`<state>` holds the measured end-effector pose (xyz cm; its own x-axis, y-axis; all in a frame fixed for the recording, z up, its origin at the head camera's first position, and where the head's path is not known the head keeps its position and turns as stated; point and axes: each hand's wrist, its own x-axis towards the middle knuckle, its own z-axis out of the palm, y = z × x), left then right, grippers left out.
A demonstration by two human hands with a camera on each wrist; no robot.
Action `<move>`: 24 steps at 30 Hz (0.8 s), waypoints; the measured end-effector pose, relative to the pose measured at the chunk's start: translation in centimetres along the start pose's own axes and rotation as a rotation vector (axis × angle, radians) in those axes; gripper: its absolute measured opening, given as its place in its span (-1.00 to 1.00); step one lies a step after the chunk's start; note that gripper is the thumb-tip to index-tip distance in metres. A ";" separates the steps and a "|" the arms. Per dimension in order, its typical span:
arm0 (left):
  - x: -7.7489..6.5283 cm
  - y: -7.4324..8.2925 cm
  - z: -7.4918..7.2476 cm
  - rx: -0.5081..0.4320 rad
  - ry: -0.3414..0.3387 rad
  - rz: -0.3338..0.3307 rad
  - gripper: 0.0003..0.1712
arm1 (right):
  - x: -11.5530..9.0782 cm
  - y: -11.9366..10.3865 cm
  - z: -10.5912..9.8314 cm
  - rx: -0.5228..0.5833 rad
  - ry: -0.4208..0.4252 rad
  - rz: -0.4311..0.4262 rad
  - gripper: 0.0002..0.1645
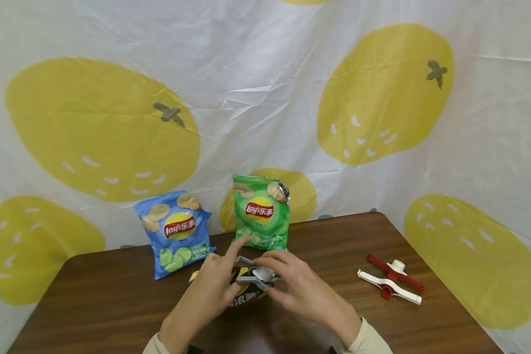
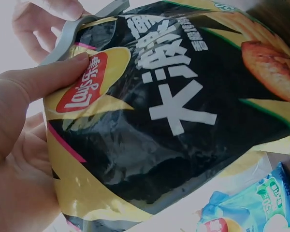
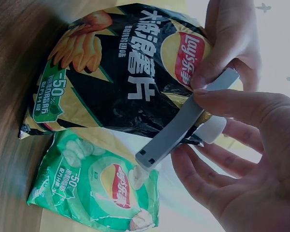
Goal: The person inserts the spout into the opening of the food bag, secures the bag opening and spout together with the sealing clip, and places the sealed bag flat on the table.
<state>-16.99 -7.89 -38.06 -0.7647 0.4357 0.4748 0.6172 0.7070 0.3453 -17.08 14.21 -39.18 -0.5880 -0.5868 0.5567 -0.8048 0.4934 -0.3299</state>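
Note:
A black and gold chip bag (image 2: pixel 150 125) stands upright on the table between my hands. My left hand (image 1: pixel 208 285) pinches its upper part, thumb on the front near the Lay's logo, fingers behind. A grey bag clip (image 3: pixel 179 121) with a white spout (image 3: pixel 212 129) lies along the bag's top edge. My right hand (image 1: pixel 303 285) holds the clip, thumb and fingers on its arms. The clip's two arms look spread in the head view, with the bag's top between them.
Behind stand a blue chip bag (image 1: pixel 177 236) at left and a green chip bag (image 1: pixel 262 221) at centre. At right on the wooden table (image 1: pixel 336 255) lie a red clip (image 1: pixel 409 281) and a white clip (image 1: pixel 404 294), each with a spout. A patterned cloth (image 1: pixel 256 113) hangs behind.

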 end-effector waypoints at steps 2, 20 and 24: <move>-0.1 0.0 -0.3 0.015 0.000 -0.033 -0.06 | 0.1 0.0 0.0 0.006 -0.004 0.002 -0.36; -1.0 -1.2 -2.8 0.142 0.034 0.107 -0.90 | 0.2 0.4 0.3 0.078 0.037 -0.022 -0.37; -0.9 -1.1 -2.4 0.115 0.019 0.146 -0.97 | 0.0 -0.1 -0.5 0.052 -0.008 -0.015 -0.41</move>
<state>-16.54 -10.39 -36.88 -0.6644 0.5284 0.5285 0.6951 0.6968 0.1771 -16.96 14.45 -38.75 -0.5763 -0.5991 0.5558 -0.8165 0.4505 -0.3611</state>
